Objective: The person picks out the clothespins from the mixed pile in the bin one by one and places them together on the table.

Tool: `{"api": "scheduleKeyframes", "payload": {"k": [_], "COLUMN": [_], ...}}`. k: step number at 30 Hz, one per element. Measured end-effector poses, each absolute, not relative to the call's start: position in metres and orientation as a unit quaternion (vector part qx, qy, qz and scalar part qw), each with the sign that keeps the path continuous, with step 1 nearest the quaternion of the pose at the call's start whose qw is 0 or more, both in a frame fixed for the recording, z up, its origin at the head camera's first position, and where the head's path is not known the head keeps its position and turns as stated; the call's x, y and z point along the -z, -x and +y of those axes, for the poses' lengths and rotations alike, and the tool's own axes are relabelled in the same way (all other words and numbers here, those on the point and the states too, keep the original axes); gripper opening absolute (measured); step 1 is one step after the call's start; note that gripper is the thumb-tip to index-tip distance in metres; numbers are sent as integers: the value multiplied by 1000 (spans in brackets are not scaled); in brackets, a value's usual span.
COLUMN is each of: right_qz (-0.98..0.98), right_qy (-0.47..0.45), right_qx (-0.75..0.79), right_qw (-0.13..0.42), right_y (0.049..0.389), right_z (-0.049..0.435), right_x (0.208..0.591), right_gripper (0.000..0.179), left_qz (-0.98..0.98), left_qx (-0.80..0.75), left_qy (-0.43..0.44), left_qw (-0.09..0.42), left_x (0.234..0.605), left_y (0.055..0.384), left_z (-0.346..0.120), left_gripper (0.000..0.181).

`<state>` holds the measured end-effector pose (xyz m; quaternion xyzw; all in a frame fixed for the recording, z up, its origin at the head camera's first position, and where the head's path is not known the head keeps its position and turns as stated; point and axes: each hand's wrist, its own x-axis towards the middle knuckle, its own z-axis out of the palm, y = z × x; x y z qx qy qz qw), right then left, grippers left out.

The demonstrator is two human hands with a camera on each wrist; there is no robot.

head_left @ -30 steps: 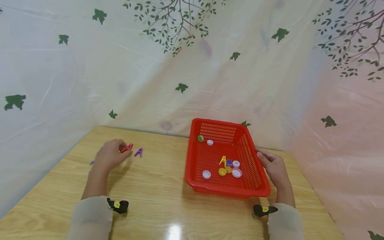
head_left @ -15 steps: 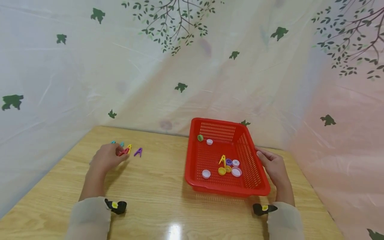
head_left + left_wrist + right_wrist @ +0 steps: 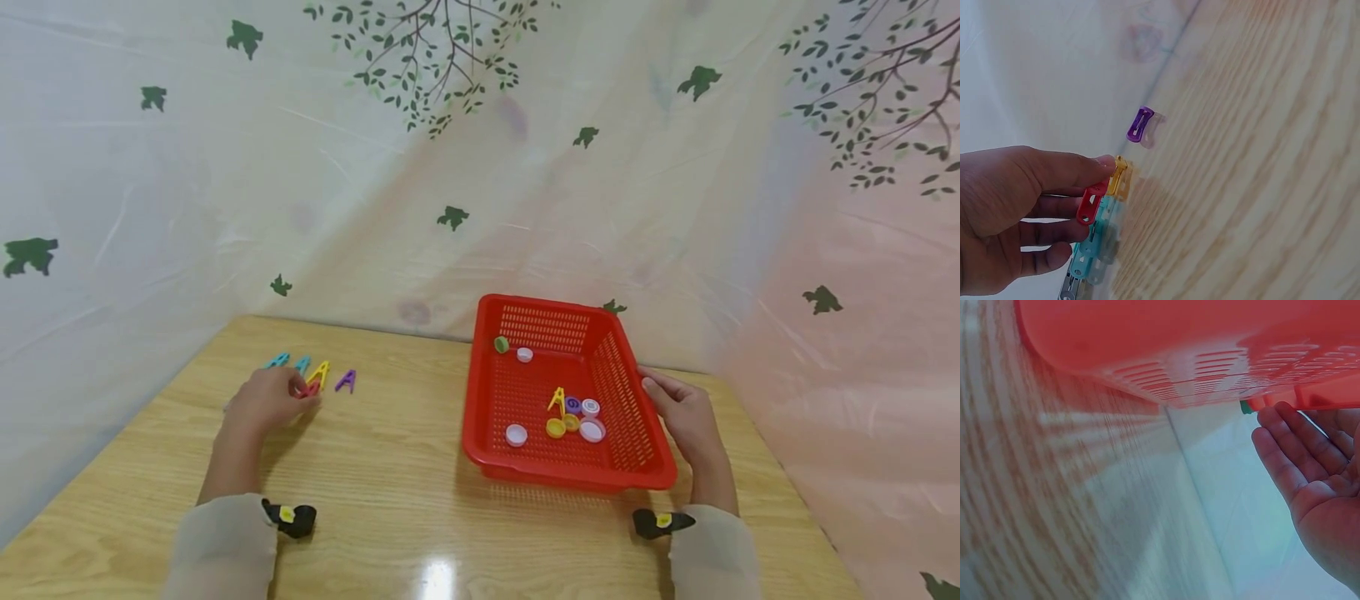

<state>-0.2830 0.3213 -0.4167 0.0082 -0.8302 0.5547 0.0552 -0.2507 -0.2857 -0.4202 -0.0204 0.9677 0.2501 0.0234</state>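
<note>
My left hand (image 3: 262,402) pinches a red clothespin (image 3: 1089,205) between thumb and fingers, low over the table's left side. Just past it lies a yellow clothespin (image 3: 320,373), with two teal clothespins (image 3: 277,360) farther left. A purple clothespin (image 3: 346,381) lies apart to the right. In the left wrist view, a grey clothespin (image 3: 1068,290) shows at the bottom edge, partly cut off. My right hand (image 3: 686,419) holds the right rim of a red plastic basket (image 3: 573,477), thumb at the rim and fingers outside below it.
Inside the basket are a yellow clothespin (image 3: 557,402) and several bottle caps, among them a white cap (image 3: 516,435), a green cap (image 3: 502,345) and a purple cap (image 3: 573,406). A leaf-patterned cloth (image 3: 360,208) hangs behind the wooden table (image 3: 390,467).
My left hand has moved slightly left with the red clothespin and lowered it, uncovering the yellow and teal clothespins. My right hand and the basket have stayed in place.
</note>
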Motion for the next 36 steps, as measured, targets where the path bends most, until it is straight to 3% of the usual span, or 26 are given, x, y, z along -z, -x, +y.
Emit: {"api": "scheduleKeyframes", "payload": {"k": [22, 36], "right_qz": [-837, -836], "right_qy": [2, 2], "right_qx": [-544, -546], "right_qw": [55, 56], "right_y": [280, 280], "right_z": [319, 320], "right_x": [415, 415], "right_gripper": [59, 58], "left_qz": [975, 966], "left_qx": [-223, -253], "left_qy": [0, -43], "left_qw": [25, 42], "left_x": [416, 414], "left_y": [249, 249], "left_z": [-283, -285], "left_gripper": [43, 32]}}
